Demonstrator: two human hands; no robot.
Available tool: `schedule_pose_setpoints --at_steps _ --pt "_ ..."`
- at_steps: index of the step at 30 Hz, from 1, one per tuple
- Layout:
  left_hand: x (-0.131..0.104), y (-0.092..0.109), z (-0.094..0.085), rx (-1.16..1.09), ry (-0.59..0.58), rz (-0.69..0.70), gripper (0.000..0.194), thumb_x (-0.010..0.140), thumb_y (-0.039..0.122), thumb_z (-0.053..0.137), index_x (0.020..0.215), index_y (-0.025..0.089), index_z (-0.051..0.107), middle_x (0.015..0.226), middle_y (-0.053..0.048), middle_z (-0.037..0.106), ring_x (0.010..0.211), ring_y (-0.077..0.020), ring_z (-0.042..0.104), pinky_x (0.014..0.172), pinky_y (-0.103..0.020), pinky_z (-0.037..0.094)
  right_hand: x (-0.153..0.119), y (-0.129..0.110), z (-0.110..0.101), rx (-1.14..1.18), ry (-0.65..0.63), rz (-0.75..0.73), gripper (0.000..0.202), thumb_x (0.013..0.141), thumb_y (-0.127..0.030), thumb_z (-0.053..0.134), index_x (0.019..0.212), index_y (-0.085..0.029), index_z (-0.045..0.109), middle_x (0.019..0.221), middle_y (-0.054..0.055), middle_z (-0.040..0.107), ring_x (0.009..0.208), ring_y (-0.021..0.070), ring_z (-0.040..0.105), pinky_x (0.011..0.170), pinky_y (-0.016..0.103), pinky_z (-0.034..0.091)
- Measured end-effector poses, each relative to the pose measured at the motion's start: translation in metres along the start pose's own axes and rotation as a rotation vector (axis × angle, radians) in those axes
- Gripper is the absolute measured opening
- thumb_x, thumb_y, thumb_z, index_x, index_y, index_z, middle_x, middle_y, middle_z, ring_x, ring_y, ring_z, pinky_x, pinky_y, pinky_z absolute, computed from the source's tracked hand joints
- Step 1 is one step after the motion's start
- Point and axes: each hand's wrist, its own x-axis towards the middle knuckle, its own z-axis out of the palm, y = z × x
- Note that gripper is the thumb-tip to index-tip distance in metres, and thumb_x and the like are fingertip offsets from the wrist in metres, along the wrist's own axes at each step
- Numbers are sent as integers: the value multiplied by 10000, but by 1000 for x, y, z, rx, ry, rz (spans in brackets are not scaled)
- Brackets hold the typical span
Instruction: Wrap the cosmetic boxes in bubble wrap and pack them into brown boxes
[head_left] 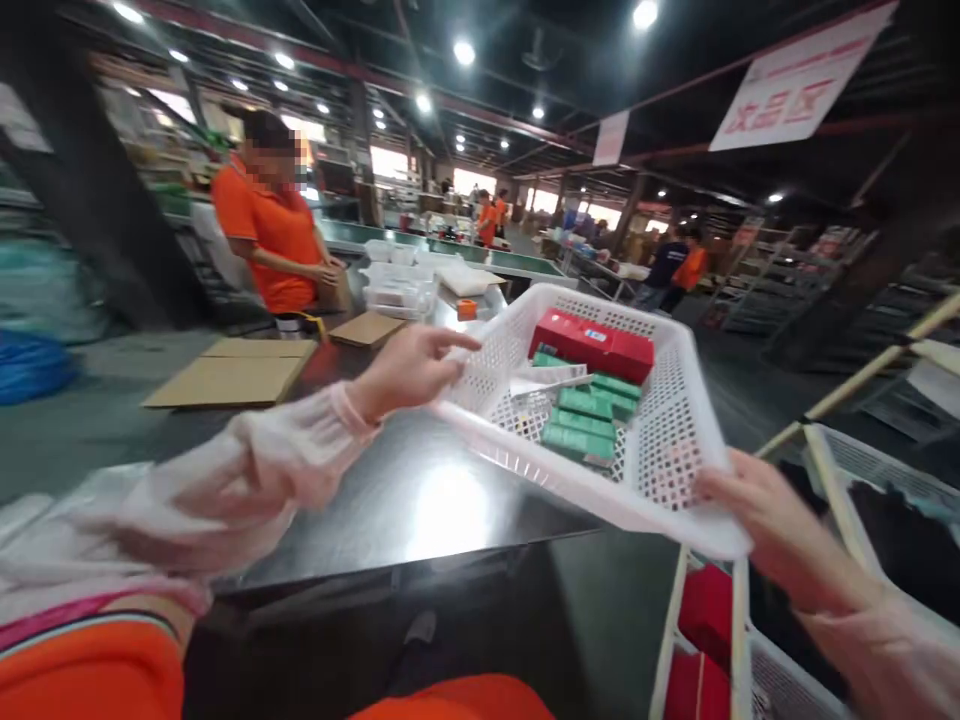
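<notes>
A white perforated plastic basket (675, 440) is held at a tilt over the right end of the metal table. My left hand (416, 370) is at its left rim, index finger stretched over the edge and the other fingers curled, partly hidden. At the near right corner, my right hand (772, 515) grips the rim, thumb on the inside and fingers out of sight. Inside the basket lie a long red box (592, 343), several small green boxes (581, 425) and a folded white paper (547, 378).
The metal table (360, 530) carries flat cardboard (232, 370), clear plastic containers (397, 285) and a small orange object (466, 309). A co-worker in orange (274, 235) stands across on the left. A rack (825, 480) at right holds baskets with red boxes (705, 615).
</notes>
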Motion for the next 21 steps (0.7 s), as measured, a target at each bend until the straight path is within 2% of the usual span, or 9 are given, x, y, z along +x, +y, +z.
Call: schedule_pose_setpoints --at_steps 1,3,5,9,11,14,16,18,21 --pt "-14 -34 3 20 50 -34 365 731 112 614 1053 148 782 732 -20 740 650 -156 650 648 -262 510 10 13 36 48 -95 51 285 593 -261 664 845 -130 696 726 75 730 573 198 652 544 309 535" --pt "-46 -99 10 55 118 -139 410 749 172 587 1118 185 765 883 -36 779 726 -176 684 688 -267 515 27 50 108 96 -170 60 331 526 -279 651 830 -152 683 778 73 751 668 232 683 611 332 556" --pt "-77 -158 16 100 163 -270 428 763 209 565 1145 195 756 909 -40 787 731 -179 692 704 -265 517 43 93 173 111 -218 38 353 518 -295 635 843 -166 682 835 74 761 752 249 692 685 348 565" --pt "-135 -257 19 229 201 -479 428 795 259 544 1169 209 747 748 -7 769 624 -157 665 663 -243 510 63 175 287 150 -403 60 379 553 -312 607 905 -186 668 869 63 756 827 262 693 767 366 564" --pt "-161 -298 19 267 220 -536 427 801 274 536 1163 197 749 779 -18 779 624 -161 677 673 -249 531 65 205 333 140 -467 76 386 566 -318 602 925 -191 661 871 62 750 835 263 692 785 374 565" --pt "-199 -347 26 289 263 -564 420 804 287 517 1127 171 760 985 -69 791 777 -200 740 757 -275 578 66 240 385 101 -569 119 379 588 -329 598 938 -198 658 847 63 744 816 265 695 768 378 574" --pt "-222 -369 37 307 298 -553 406 821 290 490 1091 165 767 1043 -83 780 879 -221 753 808 -291 595 68 259 407 70 -629 135 373 610 -341 602 951 -204 661 864 70 750 824 265 700 773 376 581" --pt "-239 -383 49 330 324 -540 393 848 279 463 1077 172 764 1054 -81 778 936 -221 752 844 -297 603 71 275 419 23 -642 132 396 627 -363 615 986 -205 671 934 84 757 878 270 705 821 382 581" --pt "-255 -393 64 376 355 -566 375 884 256 459 1125 182 737 1079 -77 774 952 -208 749 854 -289 609 76 291 424 -35 -618 140 474 638 -402 647 1064 -195 673 1067 110 747 1001 290 692 915 410 560"
